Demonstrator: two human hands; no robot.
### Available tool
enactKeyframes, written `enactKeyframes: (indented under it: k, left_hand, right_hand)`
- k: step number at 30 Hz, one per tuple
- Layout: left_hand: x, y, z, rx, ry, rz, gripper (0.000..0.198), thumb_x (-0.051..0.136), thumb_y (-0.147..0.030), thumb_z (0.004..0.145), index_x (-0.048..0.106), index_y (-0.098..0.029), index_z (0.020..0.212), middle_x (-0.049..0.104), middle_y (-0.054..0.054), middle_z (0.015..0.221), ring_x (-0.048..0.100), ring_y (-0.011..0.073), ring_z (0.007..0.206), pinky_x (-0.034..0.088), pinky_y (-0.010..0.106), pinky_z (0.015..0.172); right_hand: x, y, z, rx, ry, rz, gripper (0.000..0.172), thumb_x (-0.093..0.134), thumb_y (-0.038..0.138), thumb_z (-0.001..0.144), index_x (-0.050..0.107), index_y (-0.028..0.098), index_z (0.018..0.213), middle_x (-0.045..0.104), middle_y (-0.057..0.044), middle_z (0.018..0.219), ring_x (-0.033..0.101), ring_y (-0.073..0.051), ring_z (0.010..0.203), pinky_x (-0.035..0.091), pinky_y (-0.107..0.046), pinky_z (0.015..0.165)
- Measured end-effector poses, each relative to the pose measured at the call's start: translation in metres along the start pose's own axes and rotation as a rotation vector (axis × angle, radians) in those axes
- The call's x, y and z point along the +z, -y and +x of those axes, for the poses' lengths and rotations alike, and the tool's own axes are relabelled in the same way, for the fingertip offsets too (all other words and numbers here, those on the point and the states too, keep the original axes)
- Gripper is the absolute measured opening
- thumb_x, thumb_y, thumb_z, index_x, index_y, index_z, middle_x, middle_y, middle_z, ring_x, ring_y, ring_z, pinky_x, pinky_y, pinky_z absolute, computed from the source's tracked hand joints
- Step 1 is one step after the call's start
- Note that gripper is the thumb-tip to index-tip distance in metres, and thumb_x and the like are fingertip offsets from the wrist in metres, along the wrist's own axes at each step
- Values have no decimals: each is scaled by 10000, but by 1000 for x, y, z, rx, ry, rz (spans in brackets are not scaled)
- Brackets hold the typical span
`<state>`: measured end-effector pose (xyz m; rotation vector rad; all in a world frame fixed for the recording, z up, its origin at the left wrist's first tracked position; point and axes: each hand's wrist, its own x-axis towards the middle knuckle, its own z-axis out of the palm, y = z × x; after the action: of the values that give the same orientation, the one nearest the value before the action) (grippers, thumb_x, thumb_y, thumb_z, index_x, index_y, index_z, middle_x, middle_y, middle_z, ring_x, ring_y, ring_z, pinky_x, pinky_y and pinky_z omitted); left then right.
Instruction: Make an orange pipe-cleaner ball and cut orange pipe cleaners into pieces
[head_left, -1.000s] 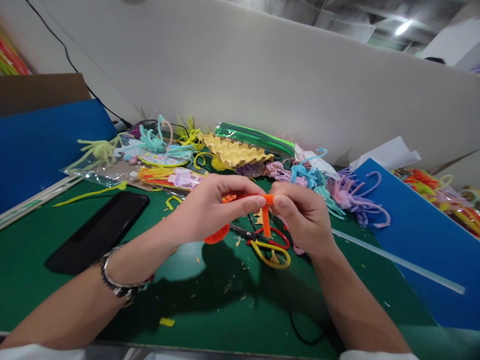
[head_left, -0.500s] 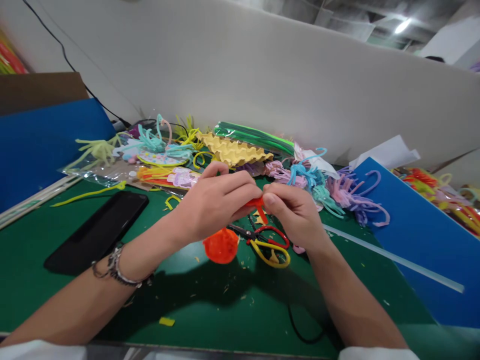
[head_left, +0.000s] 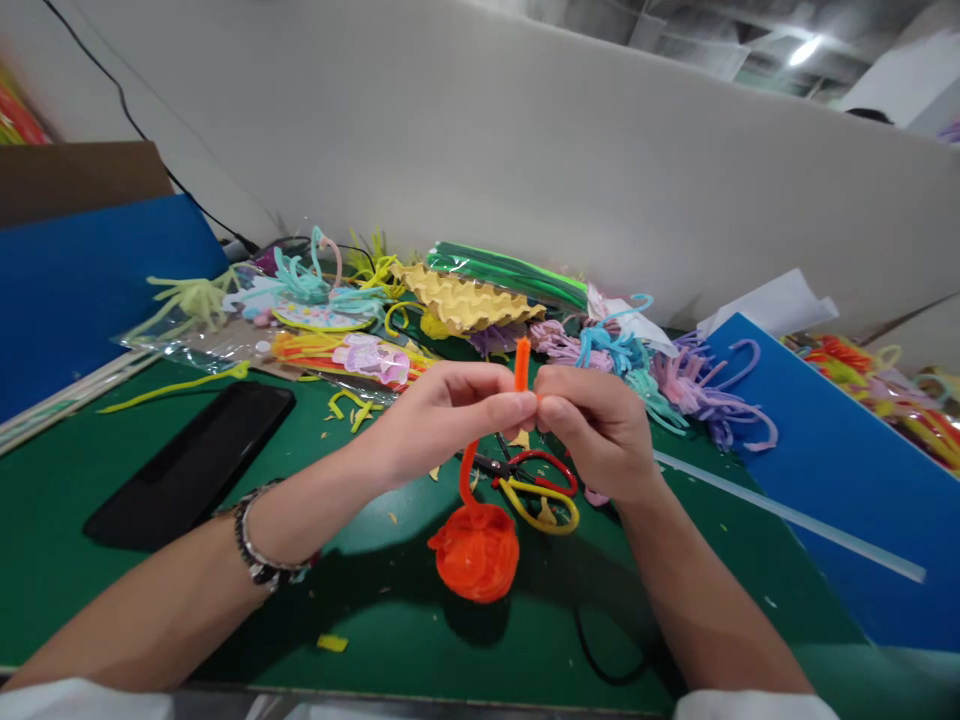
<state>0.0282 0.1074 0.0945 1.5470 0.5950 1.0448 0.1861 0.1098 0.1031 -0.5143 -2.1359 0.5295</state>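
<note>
Orange fuzzy ball (head_left: 478, 552): hangs just above the green worktop (head_left: 420, 665), near the middle of the view, with a dark shadow beneath it.
Orange stem (head_left: 522, 366): fuzzy and bendable, it rises in a curve from the top of the ball and passes behind the left hand (head_left: 442, 420); a short orange end stands upright above the fingertips. The stretch between these two parts is hidden.
Left hand: fingers and thumb pinched closed on the stem, directly above the ball.
Right hand (head_left: 604, 430): fingers curled in and thumb closed against them, gripping the stem where it meets the left fingertips; a speck of orange shows between.
Left wrist: wears dark and pale beaded bracelets (head_left: 259, 548).
Scissors (head_left: 498, 468): lie on the worktop beyond the ball, one handle red, the other yellow.
Black phone (head_left: 195, 465): flat on the worktop, to the left, near the forearm.
Along the back: a craft pile, with a green bundle (head_left: 510, 272) in clear wrap, a wavy yellow sheet (head_left: 465, 297) and a purple bundle (head_left: 716, 385).
Front edge: a small yellow scrap (head_left: 332, 643).
Right side: a leaning blue panel (head_left: 847, 490).
</note>
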Motion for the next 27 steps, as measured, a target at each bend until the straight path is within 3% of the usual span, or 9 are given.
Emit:
enactKeyframes:
  k: [3,8,11,14,18,27]
  left_hand:
    - [4,2,0,-114,-11,-180,300,517,-357,755,546,-165,526,499,-33,509,404,53,457,361,174,464]
    - [1,0,2,-171,34,-76,348,520,-404,733,508,-158,487,462,-36,477,396,52,442,360,171,443]
    - [-1,-2,1,-16,-125,113,207,523,-362,754,572,-163,725,543,-17,626,470,68,515,396,183,485]
    - [-2,-4,-1,306,-362,414,246,595,-267,735,542,-192,963,601,18,847,515,76,586,425,199,547]
    - [-3,-3,-4,636,-389,883,113,604,-233,745,599,-212,856,654,14,833,583,119,729,426,254,686]
    - [-4,2,-4,700,-414,1044,74,559,-249,778,620,-241,819,693,-12,782,603,112,621,394,275,625]
  right_hand:
    - [-1,5,1,-71,22,-72,240,417,182,844,519,175,628,506,7,566,436,-88,524,337,-216,500]
    - [-1,7,2,-142,17,-183,212,454,147,822,502,175,618,443,25,532,393,-81,510,308,-210,483]
    - [-1,3,0,-33,-44,-122,263,443,175,835,445,175,572,370,41,516,340,-67,479,275,-212,463]
    - [0,0,-1,83,-149,-36,317,419,232,856,393,176,546,332,46,508,307,-65,472,252,-219,453]
    - [3,-5,-2,169,-241,114,330,417,307,859,397,179,555,334,44,515,311,-71,478,251,-228,451]
    - [4,1,0,128,-142,51,305,408,248,860,409,176,564,379,39,522,341,-67,485,280,-212,452]
